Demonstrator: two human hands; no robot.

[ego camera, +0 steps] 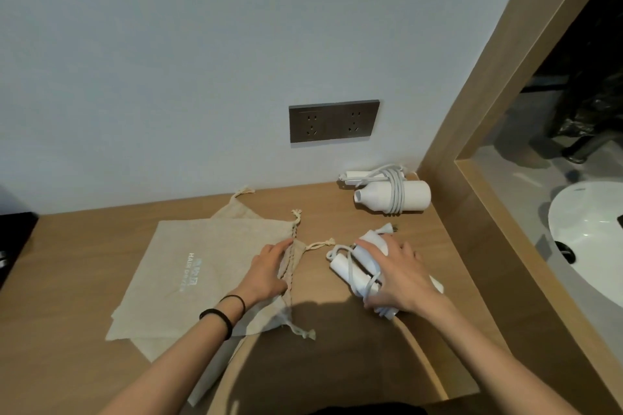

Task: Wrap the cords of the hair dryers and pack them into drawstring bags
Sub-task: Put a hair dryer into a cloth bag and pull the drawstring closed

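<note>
Your left hand (pixel 266 274) rests on the tan bag (pixel 188 266) at its top edge, fingers mostly straight. Your right hand (pixel 399 274) curls its fingers around the near hair dryer (pixel 340 268), which lies on the table (pixel 337 330) just beside the bag. The other hair dryer (pixel 401 195) lies by the wall.

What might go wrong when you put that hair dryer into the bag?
The cord on the near hair dryer, in the right hand, looks loosely wound and may slip off; its plug sticks out and might catch on the bag. The bag lies flat under the left hand, mouth not opened, so the dryer may jam.
</note>
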